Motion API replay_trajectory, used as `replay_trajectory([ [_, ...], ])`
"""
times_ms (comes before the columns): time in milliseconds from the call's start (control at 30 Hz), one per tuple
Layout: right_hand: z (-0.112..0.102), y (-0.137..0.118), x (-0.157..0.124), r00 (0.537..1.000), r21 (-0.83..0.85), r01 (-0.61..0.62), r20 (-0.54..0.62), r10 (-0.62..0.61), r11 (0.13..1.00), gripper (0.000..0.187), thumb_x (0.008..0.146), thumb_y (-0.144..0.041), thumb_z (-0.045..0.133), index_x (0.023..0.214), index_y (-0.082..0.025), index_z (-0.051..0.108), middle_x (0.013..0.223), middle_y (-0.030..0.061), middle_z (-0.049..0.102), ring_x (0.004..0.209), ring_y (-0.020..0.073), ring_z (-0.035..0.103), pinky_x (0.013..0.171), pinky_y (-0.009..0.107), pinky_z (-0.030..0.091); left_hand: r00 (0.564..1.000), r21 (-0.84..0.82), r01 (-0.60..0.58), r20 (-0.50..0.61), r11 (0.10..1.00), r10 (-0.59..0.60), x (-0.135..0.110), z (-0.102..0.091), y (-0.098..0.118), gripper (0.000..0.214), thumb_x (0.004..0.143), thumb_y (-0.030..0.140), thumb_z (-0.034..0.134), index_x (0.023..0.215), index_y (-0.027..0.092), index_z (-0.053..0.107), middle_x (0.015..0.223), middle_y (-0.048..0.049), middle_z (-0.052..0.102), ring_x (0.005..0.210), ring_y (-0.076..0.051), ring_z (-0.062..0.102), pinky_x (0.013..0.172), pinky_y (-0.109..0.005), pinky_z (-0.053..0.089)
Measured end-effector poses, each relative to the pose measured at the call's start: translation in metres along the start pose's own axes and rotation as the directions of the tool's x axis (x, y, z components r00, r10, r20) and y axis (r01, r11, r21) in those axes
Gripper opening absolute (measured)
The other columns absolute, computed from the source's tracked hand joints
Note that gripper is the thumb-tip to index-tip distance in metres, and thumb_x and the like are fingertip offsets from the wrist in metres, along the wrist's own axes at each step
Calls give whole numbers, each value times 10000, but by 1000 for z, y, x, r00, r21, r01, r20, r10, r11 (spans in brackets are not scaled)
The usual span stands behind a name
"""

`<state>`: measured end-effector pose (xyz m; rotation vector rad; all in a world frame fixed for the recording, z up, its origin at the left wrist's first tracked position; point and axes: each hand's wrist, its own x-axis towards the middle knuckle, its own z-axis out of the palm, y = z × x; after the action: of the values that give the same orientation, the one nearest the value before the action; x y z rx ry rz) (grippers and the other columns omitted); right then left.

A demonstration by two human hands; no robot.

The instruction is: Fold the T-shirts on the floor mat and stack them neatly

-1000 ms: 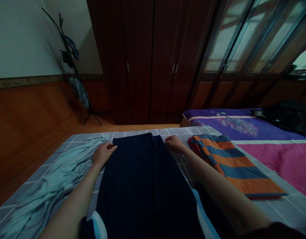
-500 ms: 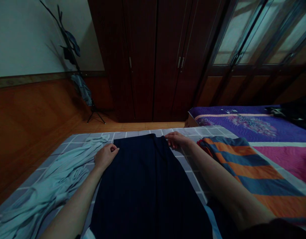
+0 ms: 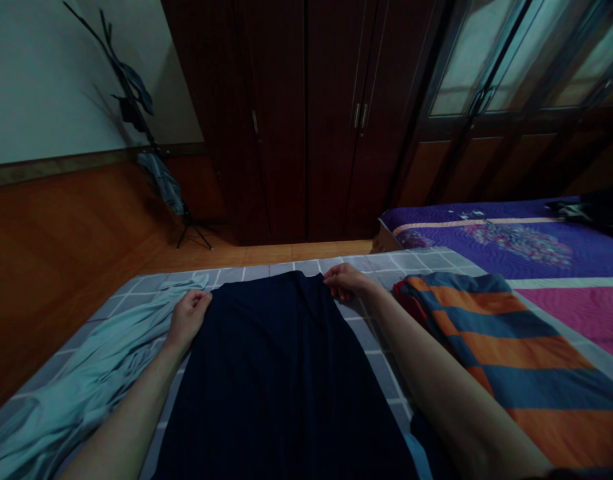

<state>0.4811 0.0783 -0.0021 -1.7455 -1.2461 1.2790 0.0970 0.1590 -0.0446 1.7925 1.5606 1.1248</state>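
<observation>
A dark wooden wardrobe (image 3: 281, 120) stands straight ahead, and on the left of this wardrobe a thin black coat stand (image 3: 136, 113) carries some hanging clothes. On the right of the wardrobe are glass doors (image 3: 516, 60), and below them lies a purple and pink quilt (image 3: 516, 240). In front of the wardrobe, a grey checked mat (image 3: 386, 263) bears a crumpled pale blue cloth (image 3: 81, 360) and a folded orange and blue striped cloth (image 3: 501, 353).

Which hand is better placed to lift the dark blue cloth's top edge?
Probably the right hand: its fingers pinch the far edge of the navy garment. The left hand sits lower, beside the crumpled pale blue cloth.
</observation>
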Motion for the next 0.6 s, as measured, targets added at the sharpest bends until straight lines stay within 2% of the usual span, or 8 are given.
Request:
replay_trajectory([
  [133, 0, 1, 0, 1000, -12, -5, -17, 4, 1000, 116, 852, -97, 495, 942, -148, 548, 438, -50, 580, 278, 76, 464, 265, 140, 278, 998, -54, 26, -58, 998, -29, 2, -2, 0, 334, 674, 523, 517, 744, 196, 540, 580, 28, 545, 516, -147, 503, 492, -242, 392],
  [267, 4, -3, -3, 999, -52, -16, -42, 14, 999, 75, 874, -154, 511, 916, -148, 573, 438, -42, 578, 284, 68, 463, 279, 134, 282, 993, -73, 49, -108, 996, -57, 3, -3, 1, 304, 659, 498, 522, 728, 202, 522, 548, 41, 505, 493, -140, 467, 477, -244, 367],
  [400, 12, -10, -6, 996, -130, -39, -90, 28, 991, 48, 861, -167, 564, 900, -145, 583, 410, -59, 543, 278, 64, 450, 302, 141, 305, 993, -83, 67, -95, 994, -75, 2, -2, 3, 294, 655, 486, 537, 730, 202, 529, 548, 40, 519, 493, -143, 475, 474, -245, 365],
  [600, 22, -11, 2, 982, -306, -78, -189, 20, 949, 174, 829, -241, 636, 959, -130, 604, 457, -86, 519, 314, 63, 442, 367, 180, 371, 997, -90, 64, -32, 994, -68, 1, -1, 3, 320, 649, 505, 559, 733, 197, 545, 571, 29, 556, 518, -147, 502, 491, -244, 379],
])
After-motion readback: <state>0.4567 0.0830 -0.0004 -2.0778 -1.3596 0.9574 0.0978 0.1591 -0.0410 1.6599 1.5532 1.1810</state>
